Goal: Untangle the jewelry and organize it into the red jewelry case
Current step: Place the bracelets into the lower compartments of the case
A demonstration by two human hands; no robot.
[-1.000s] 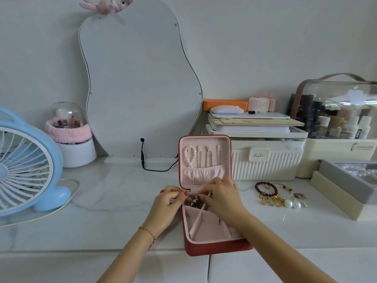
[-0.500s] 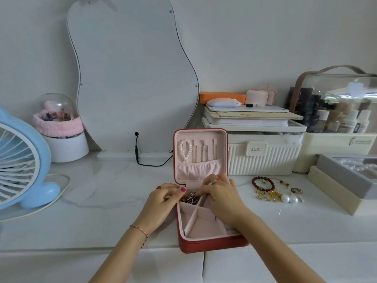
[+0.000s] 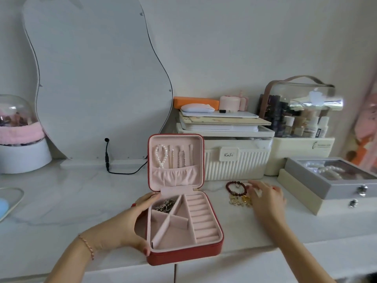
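Note:
The red jewelry case (image 3: 183, 256) lies open at the counter's front edge, pink inside, its lid upright. A pearl bracelet (image 3: 161, 156) and thin chains hang in the lid. A dark metal chain piece (image 3: 165, 205) lies in the back left compartment. My left hand (image 3: 130, 223) grips the case's left side, thumb at the front corner. My right hand (image 3: 265, 199) is over the loose jewelry to the right of the case, fingers spread, touching it. A dark red bead bracelet (image 3: 234, 188) and gold pieces (image 3: 238, 201) lie there; my hand hides the rest.
A curved mirror (image 3: 98, 78) with a black cable (image 3: 108, 160) stands behind. A white ribbed box (image 3: 234, 162) with stacked items is right behind the case. A grey jewelry box (image 3: 330, 178) on a cream box sits far right. A domed ornament (image 3: 18, 135) is at left.
My right hand left the case and moved right onto the loose jewelry. My left hand let go of the chain piece, now lying in the compartment, and took the case's side. The view shifted right.

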